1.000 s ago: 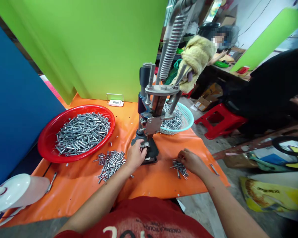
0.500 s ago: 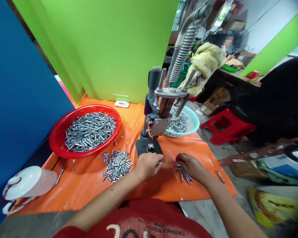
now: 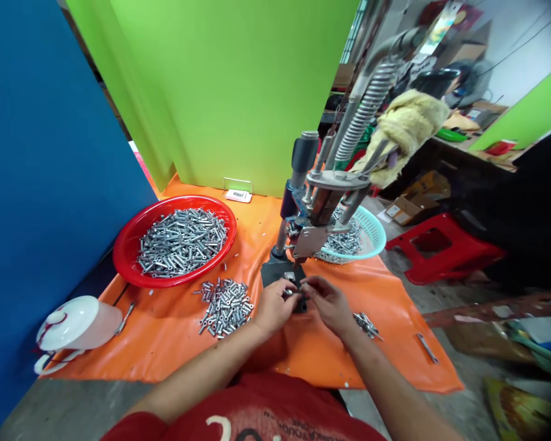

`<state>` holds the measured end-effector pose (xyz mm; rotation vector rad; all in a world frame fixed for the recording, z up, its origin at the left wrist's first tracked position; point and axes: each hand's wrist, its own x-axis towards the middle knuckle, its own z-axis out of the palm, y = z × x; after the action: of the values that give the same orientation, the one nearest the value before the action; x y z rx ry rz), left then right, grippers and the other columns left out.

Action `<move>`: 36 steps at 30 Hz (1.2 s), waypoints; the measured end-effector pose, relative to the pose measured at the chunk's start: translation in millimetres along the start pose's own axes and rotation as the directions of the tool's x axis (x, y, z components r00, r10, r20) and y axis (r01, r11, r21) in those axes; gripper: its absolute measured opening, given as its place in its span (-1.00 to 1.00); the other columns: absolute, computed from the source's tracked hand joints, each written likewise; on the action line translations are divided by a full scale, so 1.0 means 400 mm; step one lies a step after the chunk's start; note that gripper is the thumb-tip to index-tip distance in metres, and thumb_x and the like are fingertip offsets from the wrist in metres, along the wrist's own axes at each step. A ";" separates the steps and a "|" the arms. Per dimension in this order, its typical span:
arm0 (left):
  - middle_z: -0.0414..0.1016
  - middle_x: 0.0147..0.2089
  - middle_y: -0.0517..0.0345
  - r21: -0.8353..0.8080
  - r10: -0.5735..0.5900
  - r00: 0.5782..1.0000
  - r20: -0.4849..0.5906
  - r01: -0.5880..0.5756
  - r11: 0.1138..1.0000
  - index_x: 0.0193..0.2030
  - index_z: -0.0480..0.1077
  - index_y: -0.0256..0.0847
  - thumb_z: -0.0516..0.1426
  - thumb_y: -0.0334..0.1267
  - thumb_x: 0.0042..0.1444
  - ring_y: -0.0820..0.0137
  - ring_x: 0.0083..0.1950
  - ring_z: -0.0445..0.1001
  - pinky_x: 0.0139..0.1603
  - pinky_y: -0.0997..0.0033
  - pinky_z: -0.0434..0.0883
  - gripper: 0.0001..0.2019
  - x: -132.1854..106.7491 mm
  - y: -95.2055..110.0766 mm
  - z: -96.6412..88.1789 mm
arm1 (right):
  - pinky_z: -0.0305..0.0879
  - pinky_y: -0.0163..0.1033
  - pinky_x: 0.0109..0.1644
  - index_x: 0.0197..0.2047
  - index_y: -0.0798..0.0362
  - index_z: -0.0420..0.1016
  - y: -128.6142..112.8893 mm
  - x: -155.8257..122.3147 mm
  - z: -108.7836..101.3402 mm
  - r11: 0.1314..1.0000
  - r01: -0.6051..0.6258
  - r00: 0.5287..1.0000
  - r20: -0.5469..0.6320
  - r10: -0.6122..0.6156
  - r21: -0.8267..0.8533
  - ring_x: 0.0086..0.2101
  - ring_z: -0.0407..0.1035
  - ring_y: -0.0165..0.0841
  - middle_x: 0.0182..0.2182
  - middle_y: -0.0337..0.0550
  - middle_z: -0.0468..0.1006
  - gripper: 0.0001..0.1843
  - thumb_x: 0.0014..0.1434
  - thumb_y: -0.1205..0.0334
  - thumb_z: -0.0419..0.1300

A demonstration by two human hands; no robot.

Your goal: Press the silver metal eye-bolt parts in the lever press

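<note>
My left hand (image 3: 278,304) is closed in a pinch around a small silvery metal part (image 3: 288,292), just in front of the hand press (image 3: 308,240). Close beside it, the fingertips of my right hand (image 3: 329,305) pinch together near the same part; whatever they grip is too small to make out. Behind both hands lies the press's dark base plate (image 3: 273,272), with a small metal fixture (image 3: 289,277) on top. A heap of short ring-ended metal pieces (image 3: 226,308) lies left of my left hand. Several slimmer metal pieces (image 3: 366,325) rest right of my right wrist.
A red basin (image 3: 129,269) full of metal pieces stands at the left, and a pale blue basket (image 3: 375,236) with more stands behind the press. A lidded white mug (image 3: 80,324) sits front left. A wrench (image 3: 427,348) lies near the right edge, beyond which is a red stool (image 3: 441,245).
My right hand has left the small pile at the right and come up beside my left hand at the press base. The camera view has shifted slightly.
</note>
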<state>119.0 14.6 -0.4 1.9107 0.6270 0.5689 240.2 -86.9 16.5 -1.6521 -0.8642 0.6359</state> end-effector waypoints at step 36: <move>0.55 -0.34 0.14 -0.190 -0.003 0.984 -0.180 -0.032 0.981 -0.31 0.50 -0.23 0.14 -0.29 0.07 0.44 -0.29 0.46 -0.26 0.50 0.35 -0.88 0.069 -0.034 0.026 | 0.24 -0.34 -0.36 -0.37 0.08 0.47 -0.062 0.103 -0.010 0.808 0.462 0.887 0.198 -0.417 -0.366 -0.42 0.33 -0.44 -0.45 -0.14 0.45 -0.78 0.15 0.10 0.18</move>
<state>144.1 30.3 -13.6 1.6959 0.6483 0.7891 262.2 -53.0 42.9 -1.6970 -1.4869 0.2249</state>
